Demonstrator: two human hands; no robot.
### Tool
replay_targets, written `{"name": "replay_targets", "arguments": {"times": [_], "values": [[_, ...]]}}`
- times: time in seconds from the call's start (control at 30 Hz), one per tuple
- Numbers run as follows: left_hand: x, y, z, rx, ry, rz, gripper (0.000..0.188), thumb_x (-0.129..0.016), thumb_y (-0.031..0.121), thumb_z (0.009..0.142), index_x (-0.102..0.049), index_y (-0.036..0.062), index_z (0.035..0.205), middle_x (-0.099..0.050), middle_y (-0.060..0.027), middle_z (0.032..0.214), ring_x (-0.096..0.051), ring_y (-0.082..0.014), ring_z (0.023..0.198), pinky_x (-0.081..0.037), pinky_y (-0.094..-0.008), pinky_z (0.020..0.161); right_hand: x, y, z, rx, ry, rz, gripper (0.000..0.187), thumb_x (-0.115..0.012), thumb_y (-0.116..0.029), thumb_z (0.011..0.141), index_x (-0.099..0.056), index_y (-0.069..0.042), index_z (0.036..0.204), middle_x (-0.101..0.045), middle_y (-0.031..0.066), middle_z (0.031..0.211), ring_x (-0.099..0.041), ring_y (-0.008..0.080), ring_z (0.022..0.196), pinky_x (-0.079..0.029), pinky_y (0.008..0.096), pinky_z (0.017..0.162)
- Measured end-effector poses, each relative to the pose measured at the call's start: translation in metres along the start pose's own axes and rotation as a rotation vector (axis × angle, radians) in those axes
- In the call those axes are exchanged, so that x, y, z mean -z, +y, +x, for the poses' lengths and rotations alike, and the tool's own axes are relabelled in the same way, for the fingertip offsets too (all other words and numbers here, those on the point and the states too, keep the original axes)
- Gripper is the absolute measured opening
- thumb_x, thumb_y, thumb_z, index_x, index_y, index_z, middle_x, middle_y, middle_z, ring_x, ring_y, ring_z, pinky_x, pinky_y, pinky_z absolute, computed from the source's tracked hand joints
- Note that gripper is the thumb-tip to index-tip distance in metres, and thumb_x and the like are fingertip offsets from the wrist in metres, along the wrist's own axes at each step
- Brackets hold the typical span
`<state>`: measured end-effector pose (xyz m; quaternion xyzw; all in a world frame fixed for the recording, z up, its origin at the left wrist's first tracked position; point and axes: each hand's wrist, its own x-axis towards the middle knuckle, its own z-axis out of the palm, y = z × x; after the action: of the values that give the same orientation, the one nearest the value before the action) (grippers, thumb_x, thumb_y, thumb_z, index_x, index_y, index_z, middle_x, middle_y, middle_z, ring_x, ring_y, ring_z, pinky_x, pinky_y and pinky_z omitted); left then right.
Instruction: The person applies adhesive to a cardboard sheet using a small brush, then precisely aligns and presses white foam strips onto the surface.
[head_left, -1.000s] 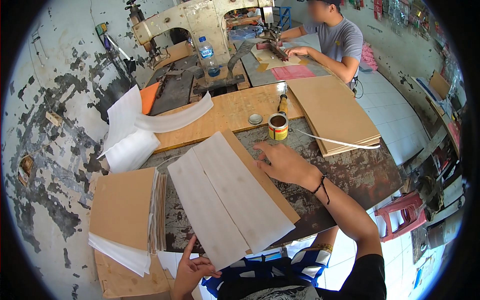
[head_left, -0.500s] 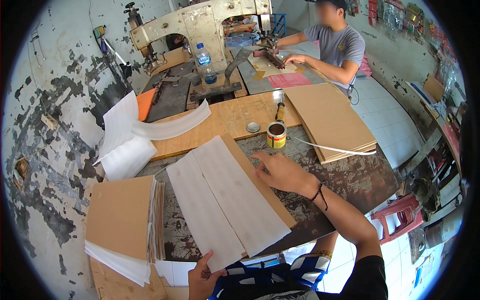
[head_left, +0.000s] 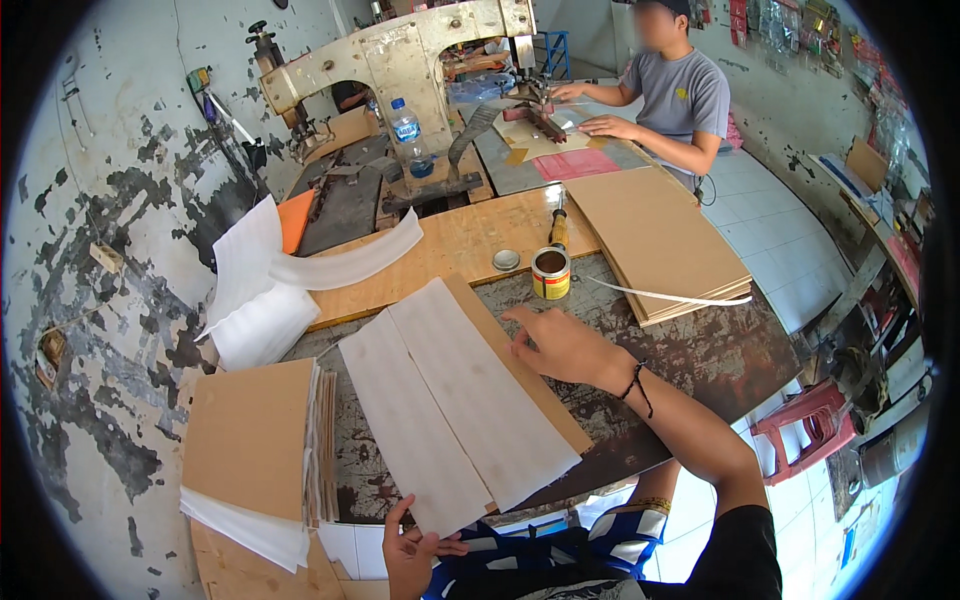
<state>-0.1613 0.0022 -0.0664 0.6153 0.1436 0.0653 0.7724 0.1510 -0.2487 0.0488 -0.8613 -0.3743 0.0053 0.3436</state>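
In front of me a brown board (head_left: 520, 370) lies slanted on the worn dark table, mostly covered by two white foam strips (head_left: 440, 400) with a narrow gap between them. My left hand (head_left: 412, 552) is at the near left corner of the foam, fingers apart around that corner. Over the board's right edge is my right hand (head_left: 575, 347), its thumb and index finger apart and nothing visible between them. Just beyond it stands a small yellow can (head_left: 551, 284) of brown stuff. Its round lid (head_left: 506, 260) and a wooden-handled brush (head_left: 558, 229) lie close by.
Brown boards are stacked at right (head_left: 660, 235), a white strip across their near corner. A board-and-foam stack (head_left: 250, 430) stands left, loose white foam (head_left: 262, 310) behind it. Beyond are a sewing machine (head_left: 400, 60), a water bottle (head_left: 410, 140) and a co-worker (head_left: 680, 95).
My left hand has loosened from its pinch on the foam corner, and its fingers have spread. My right hand stays nearly still. The co-worker's hands have shifted at the machine.
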Motion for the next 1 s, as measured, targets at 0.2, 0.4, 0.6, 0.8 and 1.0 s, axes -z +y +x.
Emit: {"name": "replay_targets", "arguments": {"times": [0.2, 0.4, 0.6, 0.8, 1.0], "values": [[0.000, -0.009, 0.003, 0.006, 0.129, 0.171, 0.068, -0.068, 0.012, 0.102, -0.033, 0.0076, 0.161, -0.072, -0.0175, 0.081, -0.077, -0.0299, 0.072, -0.065, -0.0416, 0.066, -0.004, -0.002, 0.001, 0.007, 0.011, 0.020, 0.044, -0.066, -0.015, 0.095, -0.056, 0.006, 0.133, -0.077, 0.0203, 0.095, -0.074, 0.0402, 0.088, -0.058, 0.0469, 0.082], [-0.017, 0.002, -0.003, -0.018, 0.083, 0.144, 0.067, -0.071, 0.012, 0.100, -0.039, 0.0064, 0.158, -0.072, -0.0150, 0.080, -0.076, -0.0263, 0.073, -0.065, -0.0384, 0.067, -0.009, 0.009, 0.001, 0.041, 0.033, 0.027, 0.044, -0.064, -0.015, 0.095, -0.057, 0.006, 0.132, -0.075, 0.0222, 0.090, -0.073, 0.0412, 0.087, -0.058, 0.0478, 0.080], [-0.004, -0.001, 0.002, -0.289, 0.059, 0.911, 0.053, -0.084, 0.015, 0.090, -0.065, 0.0060, 0.138, -0.074, -0.0113, 0.083, -0.070, -0.0168, 0.069, -0.058, -0.0338, 0.061, -0.008, 0.005, 0.002, 0.041, 0.033, 0.025, 0.044, -0.064, -0.015, 0.094, -0.057, 0.006, 0.132, -0.075, 0.0218, 0.089, -0.073, 0.0409, 0.086, -0.058, 0.0473, 0.079], [0.025, -0.012, 0.002, -0.554, 0.071, 1.121, 0.053, -0.089, 0.007, 0.074, -0.077, 0.0145, 0.126, -0.070, -0.0120, 0.078, -0.064, -0.0220, 0.062, -0.052, -0.0343, 0.057, -0.007, 0.008, 0.003, 0.000, -0.005, 0.039, 0.044, -0.065, -0.013, 0.095, -0.056, 0.006, 0.134, -0.077, 0.0204, 0.097, -0.073, 0.0405, 0.089, -0.058, 0.0471, 0.082], [0.025, 0.005, 0.002, -0.838, 0.133, 1.105, 0.052, -0.086, 0.001, 0.068, -0.081, 0.0155, 0.117, -0.071, -0.0100, 0.082, -0.066, -0.0245, 0.065, -0.055, -0.0356, 0.059, -0.006, 0.005, 0.005, 0.005, 0.000, 0.024, 0.044, -0.067, -0.015, 0.096, -0.056, 0.005, 0.133, -0.077, 0.0199, 0.096, -0.073, 0.0398, 0.082, -0.058, 0.0451, 0.076]]}}
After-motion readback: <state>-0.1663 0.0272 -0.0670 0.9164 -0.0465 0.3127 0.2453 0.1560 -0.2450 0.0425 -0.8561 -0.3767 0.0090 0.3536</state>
